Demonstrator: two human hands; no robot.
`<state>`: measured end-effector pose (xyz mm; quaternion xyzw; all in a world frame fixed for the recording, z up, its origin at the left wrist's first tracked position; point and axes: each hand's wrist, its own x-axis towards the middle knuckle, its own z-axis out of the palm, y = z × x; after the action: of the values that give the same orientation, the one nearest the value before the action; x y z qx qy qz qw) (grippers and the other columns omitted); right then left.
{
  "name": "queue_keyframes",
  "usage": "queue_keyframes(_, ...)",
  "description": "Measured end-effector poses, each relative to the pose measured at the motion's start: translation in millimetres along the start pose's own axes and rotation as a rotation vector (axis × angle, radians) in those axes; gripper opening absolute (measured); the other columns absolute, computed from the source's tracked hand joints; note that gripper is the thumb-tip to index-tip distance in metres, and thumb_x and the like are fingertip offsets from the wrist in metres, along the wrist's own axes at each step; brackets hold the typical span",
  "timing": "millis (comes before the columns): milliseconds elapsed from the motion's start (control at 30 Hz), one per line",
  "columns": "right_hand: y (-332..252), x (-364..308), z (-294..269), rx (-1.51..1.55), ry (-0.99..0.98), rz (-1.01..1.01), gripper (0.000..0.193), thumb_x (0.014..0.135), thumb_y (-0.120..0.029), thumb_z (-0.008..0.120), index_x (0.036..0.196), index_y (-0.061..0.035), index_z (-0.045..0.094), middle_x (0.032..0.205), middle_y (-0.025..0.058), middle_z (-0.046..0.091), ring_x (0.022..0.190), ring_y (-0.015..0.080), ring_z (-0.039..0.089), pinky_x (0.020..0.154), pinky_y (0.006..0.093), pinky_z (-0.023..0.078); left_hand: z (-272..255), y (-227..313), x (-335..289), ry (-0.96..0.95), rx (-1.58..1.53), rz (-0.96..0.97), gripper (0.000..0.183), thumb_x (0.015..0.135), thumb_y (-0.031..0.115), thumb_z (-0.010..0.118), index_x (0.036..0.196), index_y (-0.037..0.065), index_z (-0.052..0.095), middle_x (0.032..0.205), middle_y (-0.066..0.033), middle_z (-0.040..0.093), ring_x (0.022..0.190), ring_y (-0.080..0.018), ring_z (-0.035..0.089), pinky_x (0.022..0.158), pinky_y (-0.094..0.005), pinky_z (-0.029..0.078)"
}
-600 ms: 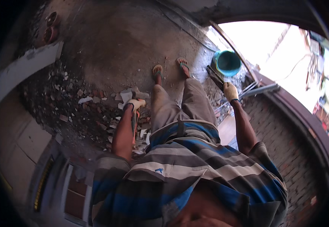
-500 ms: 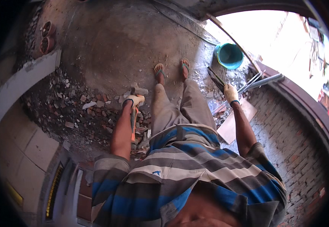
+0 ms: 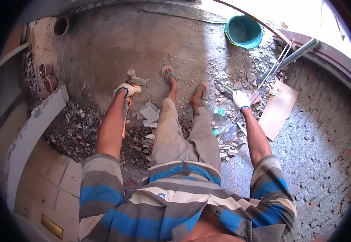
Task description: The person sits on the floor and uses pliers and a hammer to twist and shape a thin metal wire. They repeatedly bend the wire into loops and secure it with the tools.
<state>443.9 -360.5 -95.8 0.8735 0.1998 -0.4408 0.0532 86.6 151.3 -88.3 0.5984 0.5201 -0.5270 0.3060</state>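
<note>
Gritty floor | blue shirt emblem | left hand holds hammer

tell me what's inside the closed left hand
The gloved left hand grips a hammer: its grey head shows beyond the fist, and its partly orange handle comes out behind, beside the forearm. The stretch inside the grip is covered.

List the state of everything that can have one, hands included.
Left hand: gloved, closed around the hammer near its head
Hammer: held, handle toward the body
Right hand: gloved, closed on a slim dark tool
Slim dark tool: held, exact type unclear
Bucket: open-topped
Pale board: lying down
Rubble: broken, scattered
Flip-flops: worn
</note>
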Motion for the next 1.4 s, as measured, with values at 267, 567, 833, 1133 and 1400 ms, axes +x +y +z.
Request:
queue_keyframes(267,16.0,83.8,29.2,0.093,0.306,-0.143,0.032,0.107,-0.035,0.053,0.105,-0.0071,0.068,0.094,0.0228,0.074,0.084,0.0451,0.072,0.076,0.0576,0.056,-3.2,163.9,50.0,0.118,0.251,0.085,0.063,0.070,0.065,0.076,0.101,0.010,0.083,0.100,-0.0137,0.081,0.094,-0.0253,0.078,0.084,-0.0395,0.060)
queue_keyframes(567,71.9,167.5,177.7,0.157,0.491,-0.074,0.021,0.104,-0.028,0.062,0.110,-0.0092,0.069,0.088,0.0199,0.074,0.077,0.0422,0.073,0.070,0.0529,0.056,55.5,325.1,175.4,0.487,0.610,0.482,0.064,0.074,0.065,0.074,0.120,0.022,0.078,0.137,-0.0188,0.065,0.124,-0.0351,0.068,0.103,-0.0455,0.056)
queue_keyframes(833,114.2,201.1,330.8,0.261,0.466,0.220,0.029,0.105,-0.030,0.059,0.124,-0.0102,0.069,0.110,0.0193,0.075,0.100,0.0414,0.073,0.087,0.0552,0.056,85.5,372.7,270.5,0.643,0.941,0.639,0.060,0.084,0.062,0.066,0.125,0.019,0.076,0.119,-0.0216,0.067,0.108,-0.0379,0.072,0.086,-0.0516,0.060)
queue_keyframes(1133,60.9,247.9,311.9,0.299,0.736,-0.031,0.031,0.097,-0.029,0.071,0.124,-0.0141,0.071,0.121,0.0127,0.071,0.115,0.0355,0.066,0.099,0.0509,0.050,102.5,341.4,310.0,0.624,1.129,0.784,0.038,0.089,0.049,0.074,0.108,0.016,0.079,0.115,-0.0173,0.063,0.103,-0.0349,0.067,0.081,-0.0510,0.056)
queue_keyframes(1400,-38.2,363.8,265.2,0.442,0.749,-0.635,0.026,0.090,-0.017,0.075,0.115,-0.0103,0.073,0.111,0.0136,0.072,0.107,0.0365,0.068,0.094,0.0492,0.052,108.6,325.5,317.2,0.704,1.174,0.849,0.020,0.088,0.034,0.074,0.100,0.019,0.079,0.108,-0.0119,0.063,0.102,-0.0312,0.067,0.081,-0.0460,0.056)
